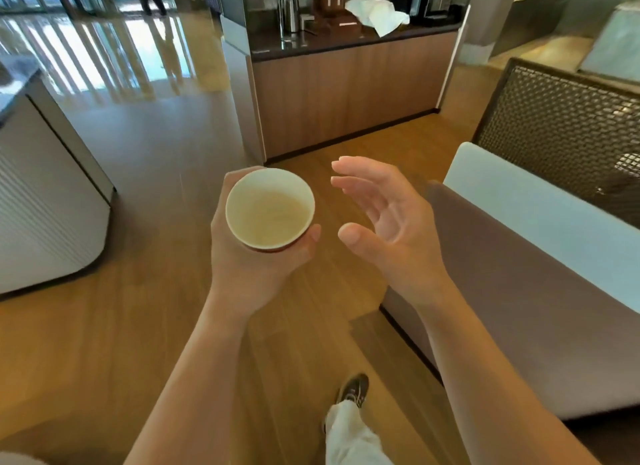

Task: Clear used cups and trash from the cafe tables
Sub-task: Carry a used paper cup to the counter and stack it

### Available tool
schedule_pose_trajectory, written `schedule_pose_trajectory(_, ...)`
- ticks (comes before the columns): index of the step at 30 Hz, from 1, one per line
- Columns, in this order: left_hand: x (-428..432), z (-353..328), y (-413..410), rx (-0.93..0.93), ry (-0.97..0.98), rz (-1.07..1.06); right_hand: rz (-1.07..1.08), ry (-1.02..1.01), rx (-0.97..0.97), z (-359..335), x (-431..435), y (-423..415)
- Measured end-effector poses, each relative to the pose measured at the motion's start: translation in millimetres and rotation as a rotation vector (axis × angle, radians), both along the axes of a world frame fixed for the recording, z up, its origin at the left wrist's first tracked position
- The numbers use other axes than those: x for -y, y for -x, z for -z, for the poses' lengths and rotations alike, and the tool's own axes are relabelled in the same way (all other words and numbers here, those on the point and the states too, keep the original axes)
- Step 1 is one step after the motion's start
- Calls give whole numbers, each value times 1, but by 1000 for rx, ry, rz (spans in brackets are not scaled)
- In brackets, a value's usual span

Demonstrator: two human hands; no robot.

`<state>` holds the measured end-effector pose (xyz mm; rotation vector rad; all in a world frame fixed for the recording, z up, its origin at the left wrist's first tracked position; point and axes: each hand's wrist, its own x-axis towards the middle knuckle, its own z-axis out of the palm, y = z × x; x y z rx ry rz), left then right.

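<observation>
My left hand (252,267) grips a paper cup (270,210) from below and around its side, holding it upright in mid-air above the wooden floor. The cup is white inside with a red-brown outer wall, and its inside looks pale and empty. My right hand (388,225) hovers just right of the cup, palm turned toward it, fingers spread and holding nothing. A small gap separates its thumb from the cup.
A wood-fronted counter (346,93) stands ahead, bearing a metal jug (288,10), a crumpled white cloth (377,14) and a coffee machine. A grey sofa back (519,256) and a wicker chair (561,125) are on the right, a ribbed white cabinet (45,215) on the left. A person walks far off.
</observation>
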<state>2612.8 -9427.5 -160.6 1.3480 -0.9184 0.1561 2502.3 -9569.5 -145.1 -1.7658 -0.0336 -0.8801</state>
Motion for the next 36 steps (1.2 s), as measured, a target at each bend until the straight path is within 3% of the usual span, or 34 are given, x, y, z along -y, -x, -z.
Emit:
schedule_pose_trajectory(11,209,-28,-202,63,-2,-27,29,0,66,-20,206,-200)
schedule_pose_trajectory(18,324,-26,-287,62,-24,30,55,-6,18,-21,315,-280)
schedule_pose_trajectory(24,437,7,-379,-30,25,190,125,-8,-57,10,418,-357)
schedule_pose_trajectory(28,513,12,-434,16,37,244,181,17,-53,12,487,-408)
schedule_pose_trajectory(36,714,-27,-533,41,29,526,467,7,-20,-16,644,-485)
